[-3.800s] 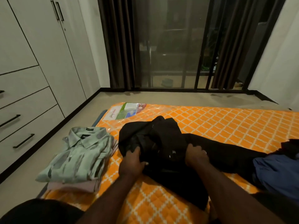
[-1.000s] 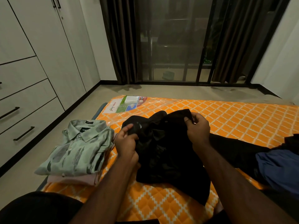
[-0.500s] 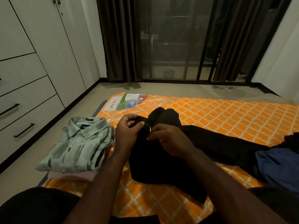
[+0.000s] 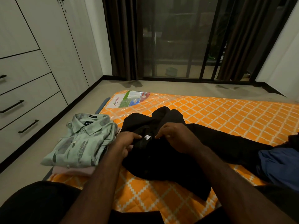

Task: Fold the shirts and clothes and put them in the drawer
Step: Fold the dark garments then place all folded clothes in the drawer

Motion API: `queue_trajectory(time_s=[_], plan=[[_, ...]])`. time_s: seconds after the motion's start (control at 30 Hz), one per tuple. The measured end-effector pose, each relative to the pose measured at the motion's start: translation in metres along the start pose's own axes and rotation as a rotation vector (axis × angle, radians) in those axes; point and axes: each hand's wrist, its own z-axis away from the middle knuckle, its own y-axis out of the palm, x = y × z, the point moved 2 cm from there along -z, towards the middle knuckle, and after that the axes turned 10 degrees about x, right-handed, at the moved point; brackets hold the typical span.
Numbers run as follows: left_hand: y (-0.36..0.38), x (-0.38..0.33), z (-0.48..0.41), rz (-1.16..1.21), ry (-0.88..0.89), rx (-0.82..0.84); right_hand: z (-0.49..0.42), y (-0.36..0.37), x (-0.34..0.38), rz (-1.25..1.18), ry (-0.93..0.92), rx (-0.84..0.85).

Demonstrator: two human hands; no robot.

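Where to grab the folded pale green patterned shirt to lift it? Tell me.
Take the folded pale green patterned shirt by its two long side edges, hands sliding under from either side. It lies flat, collar away from the person, on a pink folded garment, so support from beneath probably keeps the folds.

An orange quilted mattress point(image 4: 226, 120) lies on the floor point(image 4: 178, 87), still in clear plastic, a printed label point(image 4: 129, 99) at its far corner. Behind it, dark curtains point(image 4: 123, 38) flank a glass door point(image 4: 178, 38). White walls point(image 4: 281, 54) stand to the right.
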Motion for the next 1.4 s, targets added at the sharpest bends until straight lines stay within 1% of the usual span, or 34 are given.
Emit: queue_trajectory(time_s=[0.07, 0.13, 0.2, 0.27, 0.33, 0.43, 0.5, 0.57, 0.63, 0.73, 0.8, 0.93, 1.07, 1.17, 1.33, 1.37, 1.4], plan=[[0.001, 0.006, -0.002, 0.211, -0.044, 0.047, 0.001, 0.001, -0.001, -0.011, 0.007, 0.011], [0.002, 0.009, 0.001, 0.359, -0.052, 0.087, 0.001, 0.001, -0.002, -0.032, 0.015, 0.015], [0.004, 0.009, 0.001, 0.411, -0.055, 0.112, 0.002, 0.000, -0.003, -0.039, 0.026, 0.024], [0.006, 0.005, 0.002, 0.413, 0.008, 0.153, 0.002, -0.001, -0.005, -0.037, 0.032, 0.031], [0.010, -0.001, -0.002, 0.339, 0.188, 0.131, 0.002, -0.001, -0.006, -0.031, 0.034, 0.022], [0.013, -0.012, 0.003, 0.086, 0.470, 0.025, 0.003, -0.002, -0.008, -0.027, 0.026, -0.010], [0.015, -0.016, 0.006, -0.077, 0.591, 0.014, 0.002, -0.003, -0.008, -0.030, 0.019, -0.042], [0.019, -0.018, 0.012, -0.166, 0.655, 0.040, 0.002, -0.003, -0.008, -0.032, 0.006, -0.062], [0.024, -0.019, 0.013, -0.204, 0.671, 0.061, 0.003, -0.002, -0.007, -0.043, -0.012, -0.058], [0.025, -0.016, 0.008, -0.210, 0.637, 0.022, 0.003, 0.000, -0.007, -0.046, -0.023, -0.032], [0.023, -0.015, 0.007, -0.202, 0.638, 0.025, 0.002, 0.002, -0.007, -0.046, -0.020, -0.019], [0.023, -0.014, 0.010, -0.208, 0.673, 0.089, 0.001, 0.002, -0.008, -0.051, -0.001, -0.003], [0.021, -0.011, 0.009, -0.265, 0.656, 0.147, 0.001, 0.001, -0.008, -0.056, 0.020, 0.016], [0.024, -0.010, 0.011, -0.290, 0.711, 0.173, 0.001, 0.000, -0.007, -0.043, 0.018, 0.013], [0.027, -0.015, 0.019, -0.211, 0.774, 0.373, 0.001, -0.001, -0.010, -0.024, 0.034, 0.011], [0.027, -0.016, 0.019, -0.176, 0.768, 0.380, 0.001, -0.001, -0.011, -0.026, 0.043, 0.017], [0.025, -0.017, 0.018, -0.145, 0.750, 0.353, 0.001, -0.001, -0.012, -0.032, 0.048, 0.023]])
